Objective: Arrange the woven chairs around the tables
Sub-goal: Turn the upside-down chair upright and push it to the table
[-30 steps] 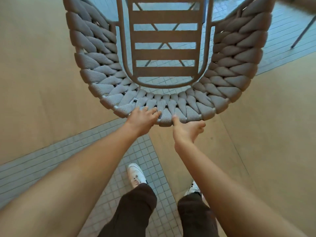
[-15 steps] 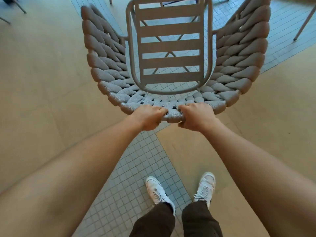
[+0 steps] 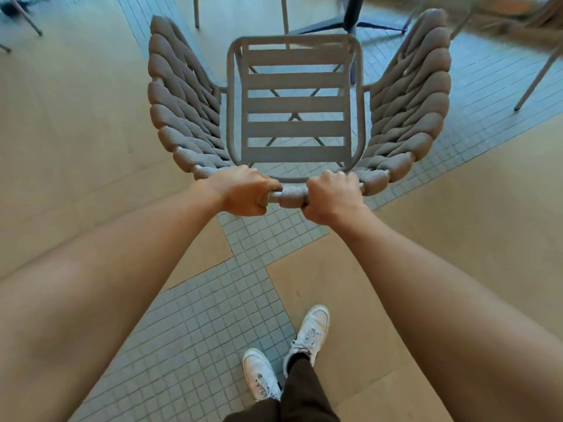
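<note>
The chair (image 3: pixel 295 108) has a slatted grey seat ringed by thick taupe woven rope, standing on tiled floor (image 3: pixel 213 315). Left hand (image 3: pixel 243 193) and right hand (image 3: pixel 330 197) each clench its back rail, and beyond the chair stands a dark table base (image 3: pixel 350 16).

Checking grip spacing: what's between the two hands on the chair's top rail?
Head view: one woven wrap on the woven chair rail, with bare tube beside it, separates the left hand from the right hand.

One woven chair (image 3: pixel 295 111) was there under two hands, left hand (image 3: pixel 243 193) and right hand (image 3: pixel 332 197); two white shoes (image 3: pixel 262 379) showed below them
</note>
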`<move>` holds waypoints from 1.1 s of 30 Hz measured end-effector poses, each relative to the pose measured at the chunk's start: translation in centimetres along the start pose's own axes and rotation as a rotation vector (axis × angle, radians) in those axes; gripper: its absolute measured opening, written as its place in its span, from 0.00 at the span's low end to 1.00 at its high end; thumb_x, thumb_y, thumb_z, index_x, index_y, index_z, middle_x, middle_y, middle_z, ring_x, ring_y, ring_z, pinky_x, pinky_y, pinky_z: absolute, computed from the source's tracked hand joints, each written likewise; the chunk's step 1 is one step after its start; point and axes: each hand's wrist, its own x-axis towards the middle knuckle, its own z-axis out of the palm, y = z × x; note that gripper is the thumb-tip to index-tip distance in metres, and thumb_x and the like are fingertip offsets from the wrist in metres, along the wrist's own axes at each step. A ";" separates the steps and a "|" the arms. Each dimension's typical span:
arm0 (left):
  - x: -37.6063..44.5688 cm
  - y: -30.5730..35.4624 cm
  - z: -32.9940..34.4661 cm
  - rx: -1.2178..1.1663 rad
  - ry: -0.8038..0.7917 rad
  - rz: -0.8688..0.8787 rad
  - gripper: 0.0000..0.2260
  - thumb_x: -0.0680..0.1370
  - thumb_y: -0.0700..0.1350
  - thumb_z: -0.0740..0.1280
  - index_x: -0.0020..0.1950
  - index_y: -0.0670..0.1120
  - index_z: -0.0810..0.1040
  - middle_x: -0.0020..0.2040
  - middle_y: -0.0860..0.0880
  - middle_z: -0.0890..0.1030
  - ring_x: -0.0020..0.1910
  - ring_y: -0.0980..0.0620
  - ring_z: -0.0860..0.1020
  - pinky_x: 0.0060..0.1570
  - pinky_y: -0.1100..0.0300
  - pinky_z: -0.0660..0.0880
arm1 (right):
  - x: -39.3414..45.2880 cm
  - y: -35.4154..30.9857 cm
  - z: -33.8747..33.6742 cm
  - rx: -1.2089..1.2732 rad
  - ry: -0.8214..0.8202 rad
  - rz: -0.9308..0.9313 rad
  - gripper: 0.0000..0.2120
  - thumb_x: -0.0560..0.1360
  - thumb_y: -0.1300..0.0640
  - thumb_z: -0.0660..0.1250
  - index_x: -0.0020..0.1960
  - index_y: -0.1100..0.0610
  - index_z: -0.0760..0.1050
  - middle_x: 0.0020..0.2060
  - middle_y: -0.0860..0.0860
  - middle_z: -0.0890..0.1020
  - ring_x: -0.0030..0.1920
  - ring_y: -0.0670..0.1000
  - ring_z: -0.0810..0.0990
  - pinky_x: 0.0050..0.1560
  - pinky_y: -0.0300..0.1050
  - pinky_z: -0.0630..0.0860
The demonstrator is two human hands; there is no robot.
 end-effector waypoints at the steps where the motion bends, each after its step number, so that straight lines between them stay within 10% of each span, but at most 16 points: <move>1: 0.4 -0.5 -0.5 -0.004 -0.006 -0.001 0.09 0.71 0.48 0.67 0.49 0.56 0.71 0.43 0.53 0.79 0.39 0.48 0.77 0.37 0.54 0.74 | 0.7 0.2 -0.3 0.013 -0.006 0.004 0.08 0.72 0.48 0.67 0.44 0.49 0.70 0.33 0.48 0.65 0.40 0.55 0.69 0.45 0.53 0.64; 24: 6.4 -12.2 -5.9 0.134 -0.074 0.252 0.12 0.74 0.51 0.65 0.57 0.56 0.73 0.42 0.55 0.79 0.36 0.52 0.76 0.31 0.60 0.69 | 9.9 -1.6 -4.4 0.127 -0.072 0.226 0.12 0.69 0.47 0.68 0.50 0.51 0.79 0.40 0.50 0.71 0.48 0.58 0.78 0.55 0.57 0.71; 33: 8.1 -16.7 -7.5 0.254 0.031 0.296 0.22 0.73 0.54 0.66 0.67 0.59 0.69 0.48 0.56 0.81 0.37 0.50 0.77 0.32 0.60 0.66 | 12.8 -1.4 -5.8 0.184 -0.023 0.136 0.17 0.69 0.38 0.68 0.48 0.49 0.81 0.38 0.49 0.79 0.40 0.57 0.81 0.39 0.48 0.75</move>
